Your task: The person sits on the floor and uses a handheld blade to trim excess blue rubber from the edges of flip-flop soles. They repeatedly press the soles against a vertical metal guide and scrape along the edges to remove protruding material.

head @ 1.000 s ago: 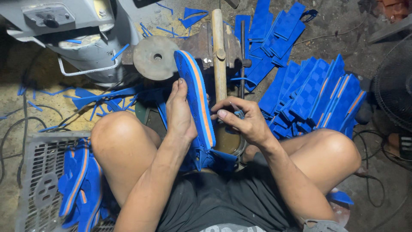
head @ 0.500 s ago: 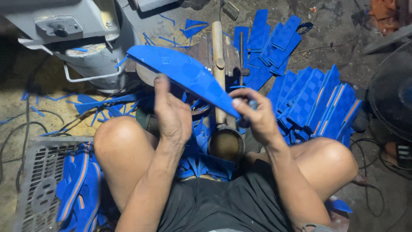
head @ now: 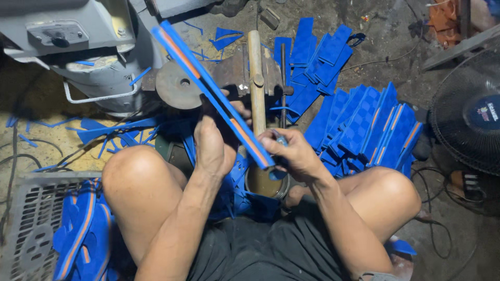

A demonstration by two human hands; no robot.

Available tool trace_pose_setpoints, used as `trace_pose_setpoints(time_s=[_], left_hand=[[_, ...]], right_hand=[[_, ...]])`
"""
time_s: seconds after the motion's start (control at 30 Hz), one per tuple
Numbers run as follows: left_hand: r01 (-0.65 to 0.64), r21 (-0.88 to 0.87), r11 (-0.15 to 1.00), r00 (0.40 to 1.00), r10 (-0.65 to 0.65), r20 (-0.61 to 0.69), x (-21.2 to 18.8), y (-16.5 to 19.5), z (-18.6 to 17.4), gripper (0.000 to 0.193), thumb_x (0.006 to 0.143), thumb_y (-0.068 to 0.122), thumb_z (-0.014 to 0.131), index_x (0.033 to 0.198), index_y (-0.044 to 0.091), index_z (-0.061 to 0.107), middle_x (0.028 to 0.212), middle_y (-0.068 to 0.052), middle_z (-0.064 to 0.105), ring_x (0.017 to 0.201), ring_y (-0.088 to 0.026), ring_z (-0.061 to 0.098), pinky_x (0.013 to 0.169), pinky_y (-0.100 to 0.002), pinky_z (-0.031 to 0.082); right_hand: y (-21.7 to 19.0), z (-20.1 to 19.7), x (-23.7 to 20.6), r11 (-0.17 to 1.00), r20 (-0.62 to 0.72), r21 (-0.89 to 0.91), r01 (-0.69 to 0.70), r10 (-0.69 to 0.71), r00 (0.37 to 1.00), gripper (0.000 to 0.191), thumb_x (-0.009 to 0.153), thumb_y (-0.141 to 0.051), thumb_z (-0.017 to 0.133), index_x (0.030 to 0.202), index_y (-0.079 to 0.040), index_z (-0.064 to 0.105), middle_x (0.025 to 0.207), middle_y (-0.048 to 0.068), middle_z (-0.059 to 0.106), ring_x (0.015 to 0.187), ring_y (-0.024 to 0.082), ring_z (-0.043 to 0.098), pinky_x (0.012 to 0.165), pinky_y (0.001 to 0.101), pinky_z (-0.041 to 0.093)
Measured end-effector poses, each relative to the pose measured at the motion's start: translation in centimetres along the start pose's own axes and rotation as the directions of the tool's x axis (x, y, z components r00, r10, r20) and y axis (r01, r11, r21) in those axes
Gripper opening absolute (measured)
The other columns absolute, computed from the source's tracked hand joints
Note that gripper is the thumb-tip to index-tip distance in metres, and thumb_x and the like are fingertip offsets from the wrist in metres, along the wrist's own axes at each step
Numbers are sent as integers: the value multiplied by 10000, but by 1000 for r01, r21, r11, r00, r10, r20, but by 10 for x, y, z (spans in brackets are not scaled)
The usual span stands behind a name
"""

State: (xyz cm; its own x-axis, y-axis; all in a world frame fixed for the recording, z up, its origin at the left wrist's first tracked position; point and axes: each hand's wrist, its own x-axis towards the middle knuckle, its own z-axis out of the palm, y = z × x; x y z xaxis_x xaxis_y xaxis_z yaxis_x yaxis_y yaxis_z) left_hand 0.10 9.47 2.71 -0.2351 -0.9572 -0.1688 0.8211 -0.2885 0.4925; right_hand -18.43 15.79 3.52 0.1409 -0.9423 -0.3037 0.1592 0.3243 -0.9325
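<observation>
I hold a blue sandal sole (head: 208, 86) with an orange stripe along its edge, turned edge-on and slanting from upper left to lower right. My left hand (head: 214, 140) grips it from below at the middle. My right hand (head: 291, 153) pinches a small dark tool against the sole's lower end, above a round tin (head: 265, 182) of brownish paste between my knees.
A pile of blue soles (head: 364, 130) lies to the right, more soles (head: 78, 234) in a grey crate (head: 31, 208) at lower left. A wooden-handled tool (head: 256, 78), a metal disc (head: 177, 91), a grey machine (head: 73, 47) and a fan (head: 469, 119) surround me.
The sole has been turned from showing its flat blue face to edge-on, and raised toward the upper left. My right hand has shifted to its lower end.
</observation>
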Motion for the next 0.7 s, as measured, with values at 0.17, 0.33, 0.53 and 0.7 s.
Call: trace_pose_setpoints(time_s=[0.17, 0.33, 0.53, 0.7], left_hand=[[39, 183, 982, 992, -16, -126, 1, -2, -13, 371, 1096, 436, 447, 1162, 80, 530, 840, -57, 621, 702, -176, 617, 637, -319, 540], [305, 168, 937, 926, -251, -280, -3, -29, -21, 289, 1066, 338, 474, 1148, 90, 599, 940, -6, 678, 792, -95, 666, 708, -274, 582], [533, 319, 784, 838, -436, -328, -7, -45, -35, 262, 1053, 320, 474, 1020, 92, 600, 778, -51, 613, 607, -164, 620, 516, -319, 545], [536, 202, 820, 838, -486, -248, -6, -39, -33, 273, 1063, 298, 483, 1032, 50, 593, 742, -74, 629, 564, -186, 624, 497, -311, 531]], right_hand=[[-11, -11, 3, 629, -216, -776, 42, -328, 920, 258, 889, -214, 749, 964, 28, 705, 823, 98, 748, 718, 167, 686, 663, 328, 544], [-19, -17, -6, 536, -155, -842, 61, -349, 924, 277, 992, -189, 671, 1161, 19, 602, 838, 171, 698, 777, 298, 688, 685, 406, 506], [-12, -22, 0, 472, -103, -872, 131, -438, 893, 275, 1026, -205, 661, 1104, 18, 521, 863, 198, 647, 785, 358, 654, 701, 418, 500], [-1, -25, 17, 503, -83, -831, 239, -537, 840, 171, 1059, -176, 608, 1115, -16, 630, 886, 166, 668, 767, 304, 671, 696, 386, 514]])
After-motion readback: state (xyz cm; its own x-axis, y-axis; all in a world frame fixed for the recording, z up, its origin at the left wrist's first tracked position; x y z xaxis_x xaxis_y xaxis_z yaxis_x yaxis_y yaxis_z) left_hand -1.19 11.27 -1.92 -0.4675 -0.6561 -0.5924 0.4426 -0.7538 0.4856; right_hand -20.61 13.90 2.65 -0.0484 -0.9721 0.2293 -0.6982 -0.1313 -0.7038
